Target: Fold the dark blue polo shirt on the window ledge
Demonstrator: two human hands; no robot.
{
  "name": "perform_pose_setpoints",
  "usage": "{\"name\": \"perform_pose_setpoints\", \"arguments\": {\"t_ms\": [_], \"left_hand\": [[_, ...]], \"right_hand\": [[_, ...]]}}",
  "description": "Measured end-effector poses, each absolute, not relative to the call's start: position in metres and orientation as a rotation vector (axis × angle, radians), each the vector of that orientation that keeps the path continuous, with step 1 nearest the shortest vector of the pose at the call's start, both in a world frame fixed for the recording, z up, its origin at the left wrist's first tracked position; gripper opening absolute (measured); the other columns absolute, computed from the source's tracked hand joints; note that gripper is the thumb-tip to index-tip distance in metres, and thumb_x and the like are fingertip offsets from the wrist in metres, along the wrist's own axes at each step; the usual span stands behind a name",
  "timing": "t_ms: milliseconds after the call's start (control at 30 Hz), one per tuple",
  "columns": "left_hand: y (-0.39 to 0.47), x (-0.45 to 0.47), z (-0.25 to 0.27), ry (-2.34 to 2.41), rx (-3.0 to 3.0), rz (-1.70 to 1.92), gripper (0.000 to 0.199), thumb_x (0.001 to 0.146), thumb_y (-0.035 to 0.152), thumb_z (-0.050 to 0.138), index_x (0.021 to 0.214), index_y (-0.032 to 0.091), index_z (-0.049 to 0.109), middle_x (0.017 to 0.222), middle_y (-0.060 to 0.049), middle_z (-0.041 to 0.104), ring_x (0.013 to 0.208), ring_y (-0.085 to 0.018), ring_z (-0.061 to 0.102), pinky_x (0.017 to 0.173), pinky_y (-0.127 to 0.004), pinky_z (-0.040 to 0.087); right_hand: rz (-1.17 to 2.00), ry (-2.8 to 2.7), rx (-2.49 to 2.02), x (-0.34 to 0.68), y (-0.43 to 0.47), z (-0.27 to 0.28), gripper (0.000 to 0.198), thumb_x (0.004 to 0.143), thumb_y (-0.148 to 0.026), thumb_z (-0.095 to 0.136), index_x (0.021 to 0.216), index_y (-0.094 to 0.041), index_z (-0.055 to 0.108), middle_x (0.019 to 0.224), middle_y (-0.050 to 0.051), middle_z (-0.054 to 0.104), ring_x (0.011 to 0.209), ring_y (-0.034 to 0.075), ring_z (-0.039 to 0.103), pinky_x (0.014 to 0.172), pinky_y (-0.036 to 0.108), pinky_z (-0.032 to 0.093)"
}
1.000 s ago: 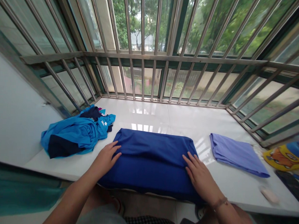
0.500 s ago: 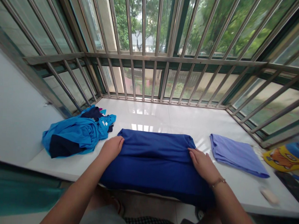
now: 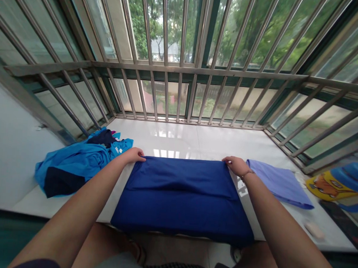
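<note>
Both arms stretch straight forward over the dark blue garment (image 3: 182, 197), which lies flat at the centre of the white sill (image 3: 208, 141). The left hand (image 3: 133, 155) pinches its far corner at 11 o'clock and the right hand (image 3: 236, 165) pinches the far corner at 1 o'clock, fingers curled on cloth. A crumpled light-blue pile (image 3: 73, 165) sits at 9 o'clock, a folded lilac cloth (image 3: 279, 184) at 3 o'clock.

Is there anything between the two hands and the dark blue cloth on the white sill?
Nothing visible. The left hand and the right hand each rest directly on a far corner of the dark blue cloth. The light blue pile and the lilac cloth lie to its sides.
</note>
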State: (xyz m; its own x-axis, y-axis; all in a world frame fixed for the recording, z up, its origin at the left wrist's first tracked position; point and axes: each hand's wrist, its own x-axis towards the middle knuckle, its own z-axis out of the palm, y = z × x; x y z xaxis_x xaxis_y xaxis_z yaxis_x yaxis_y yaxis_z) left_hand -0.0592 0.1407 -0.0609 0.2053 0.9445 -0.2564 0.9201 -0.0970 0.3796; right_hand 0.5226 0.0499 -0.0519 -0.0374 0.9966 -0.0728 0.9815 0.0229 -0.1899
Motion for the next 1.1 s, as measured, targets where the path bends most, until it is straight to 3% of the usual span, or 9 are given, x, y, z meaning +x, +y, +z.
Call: {"name": "perform_pose_setpoints", "arguments": {"t_ms": [167, 300, 433, 533, 667, 800, 933, 1100], "left_hand": [[0.141, -0.066, -0.062, 1.655, 2.007, 0.108, 0.039, 0.066, 0.056, 0.086, 0.082, 0.023, 0.075, 0.088, -0.004, 0.080, 0.090, -0.025, 0.073, 0.078, -0.029, 0.053], [0.146, -0.065, -0.053, 1.607, 2.026, 0.023, 0.034, 0.062, 0.050, 0.088, 0.078, 0.023, 0.076, 0.080, -0.003, 0.078, 0.080, -0.024, 0.071, 0.071, -0.029, 0.049], [0.161, -0.058, -0.034, 1.625, 2.072, -0.015, 0.027, 0.058, 0.045, 0.090, 0.066, 0.024, 0.074, 0.066, 0.000, 0.073, 0.071, -0.022, 0.065, 0.067, -0.029, 0.044], [0.177, -0.049, -0.014, 1.704, 2.121, 0.077, 0.025, 0.065, 0.045, 0.087, 0.070, 0.023, 0.075, 0.068, 0.000, 0.072, 0.071, -0.021, 0.063, 0.066, -0.029, 0.042], [0.185, -0.038, 0.014, 1.843, 2.191, 0.313, 0.027, 0.083, 0.043, 0.076, 0.095, 0.019, 0.080, 0.087, -0.004, 0.076, 0.085, -0.022, 0.065, 0.072, -0.029, 0.042], [0.154, -0.037, 0.025, 1.887, 2.267, 0.538, 0.026, 0.092, 0.041, 0.071, 0.104, 0.020, 0.080, 0.092, -0.004, 0.076, 0.088, -0.023, 0.066, 0.076, -0.030, 0.044], [0.083, -0.051, 0.002, 1.826, 2.317, 0.647, 0.022, 0.094, 0.039, 0.068, 0.101, 0.022, 0.080, 0.093, -0.006, 0.076, 0.089, -0.026, 0.068, 0.081, -0.034, 0.049], [-0.018, -0.068, -0.065, 1.652, 2.236, 0.692, 0.024, 0.094, 0.032, 0.061, 0.106, 0.025, 0.080, 0.107, -0.008, 0.078, 0.097, -0.027, 0.072, 0.095, -0.039, 0.056]], "right_hand": [[0.324, -2.190, -2.139, 0.521, 0.057, -0.060, 0.038, 0.105, -0.027, 0.049, 0.128, -0.019, 0.079, 0.128, 0.010, 0.080, 0.117, 0.023, 0.073, 0.101, 0.030, 0.053], [0.391, -2.260, -2.133, 0.511, 0.067, -0.061, 0.023, 0.094, -0.033, 0.072, 0.108, -0.018, 0.083, 0.111, 0.010, 0.083, 0.103, 0.024, 0.075, 0.091, 0.029, 0.054], [0.346, -2.209, -2.188, 0.508, 0.086, -0.048, 0.015, 0.092, -0.028, 0.072, 0.097, -0.019, 0.084, 0.101, 0.008, 0.082, 0.094, 0.022, 0.073, 0.085, 0.028, 0.052], [0.198, -2.069, -2.250, 0.504, 0.101, -0.028, 0.022, 0.097, -0.029, 0.066, 0.108, -0.018, 0.083, 0.113, 0.012, 0.080, 0.101, 0.024, 0.072, 0.088, 0.032, 0.052], [-0.018, -1.857, -2.291, 0.496, 0.111, 0.005, 0.033, 0.106, -0.034, 0.054, 0.122, -0.018, 0.078, 0.127, 0.017, 0.073, 0.108, 0.027, 0.069, 0.089, 0.036, 0.051], [-0.147, -1.809, -2.139, 0.496, 0.085, 0.025, 0.030, 0.105, -0.035, 0.054, 0.118, -0.019, 0.076, 0.122, 0.015, 0.072, 0.108, 0.028, 0.068, 0.090, 0.037, 0.052], [-0.169, -1.865, -1.844, 0.508, 0.016, 0.003, 0.025, 0.103, -0.035, 0.053, 0.109, -0.021, 0.074, 0.113, 0.013, 0.073, 0.105, 0.028, 0.069, 0.097, 0.040, 0.054], [-0.012, -1.904, -1.825, 0.523, -0.084, -0.069, 0.025, 0.102, -0.039, 0.050, 0.110, -0.025, 0.069, 0.116, 0.013, 0.075, 0.110, 0.032, 0.072, 0.098, 0.046, 0.058]]}}
